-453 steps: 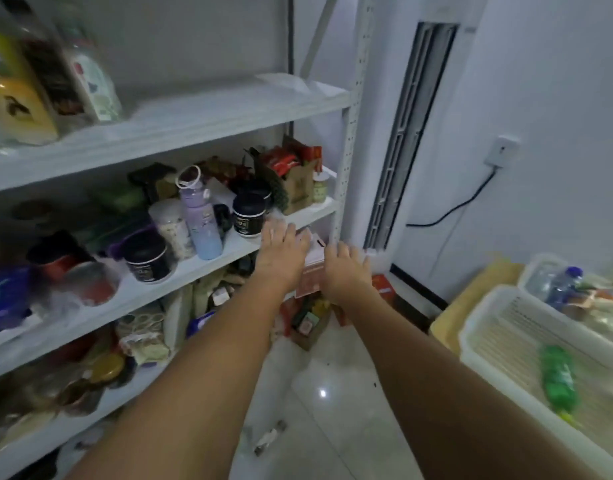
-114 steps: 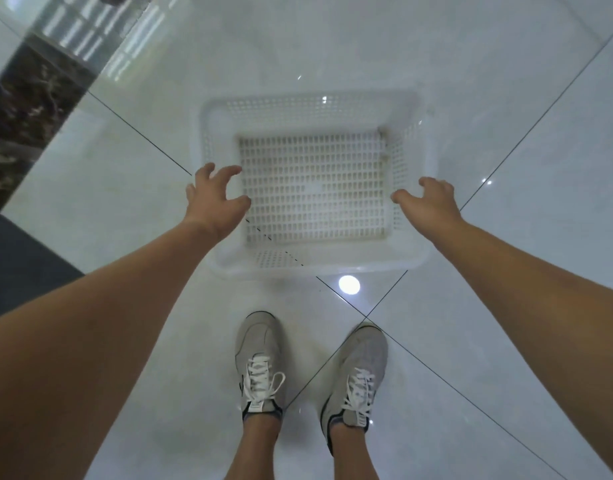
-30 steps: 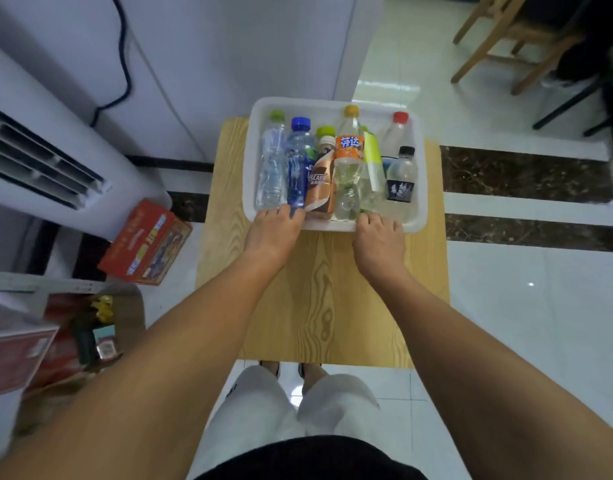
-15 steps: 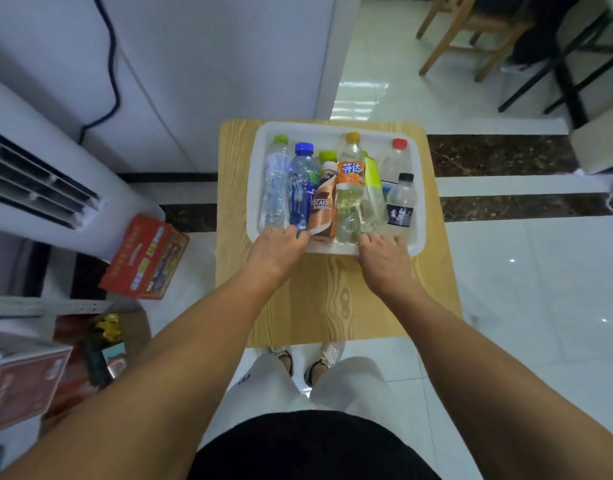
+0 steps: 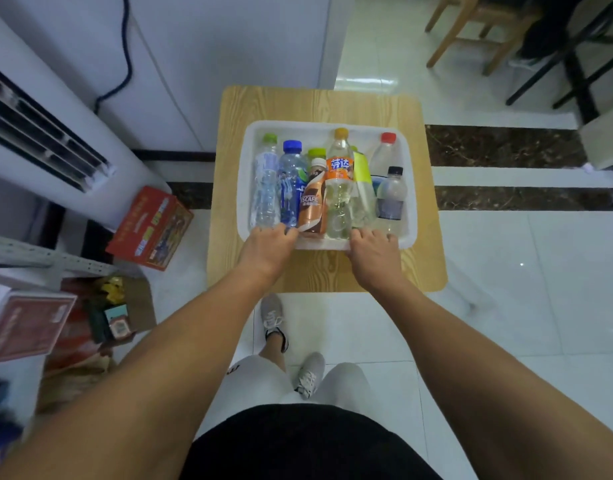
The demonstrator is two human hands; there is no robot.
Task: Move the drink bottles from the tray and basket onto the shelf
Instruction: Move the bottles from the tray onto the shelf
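A white tray sits on a small wooden table. Several drink bottles lie side by side in it: a clear one with a green cap, a blue-capped one, a brown coffee bottle, an orange-capped soda, a red-capped one and a small black-capped one. My left hand grips the tray's near rim at its left part. My right hand grips the same rim further right. The shelf shows only as a grey edge at the left.
A white standing air conditioner is at the left. A red carton lies on the floor beside the table. Boxes and packets crowd the lower left under the shelf. Wooden chair legs stand at the upper right. Glossy tiles spread to the right.
The tray has slid a little towards me on the table, with both hands on its near rim. The view has shifted slightly.
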